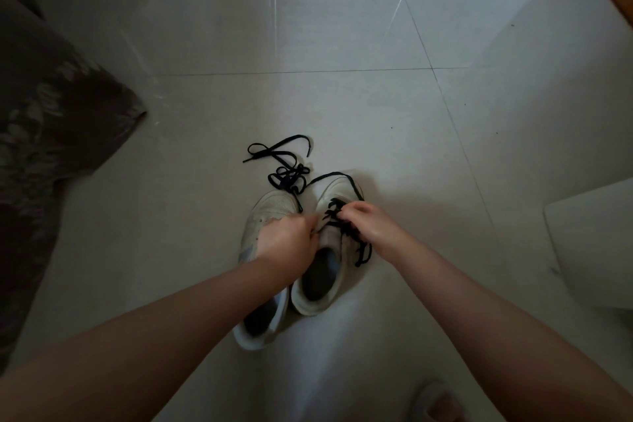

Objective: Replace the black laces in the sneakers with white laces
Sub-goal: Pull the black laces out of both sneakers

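One loose black flat lace (279, 161) lies on the tiled floor (342, 106); both hands pinch the black lace (346, 229) half-threaded in the right white leather sneaker (337, 250): left hand (287, 240), right hand (368, 221). No white laces visible.

The two sneakers (274, 205) are white with dark insides; the laces (346, 229) on the right one are black; a loose lace (281, 161) is black too; the floor (342, 96) is pale cream tile; the cloth (51, 96) is brown with light leaf shapes.
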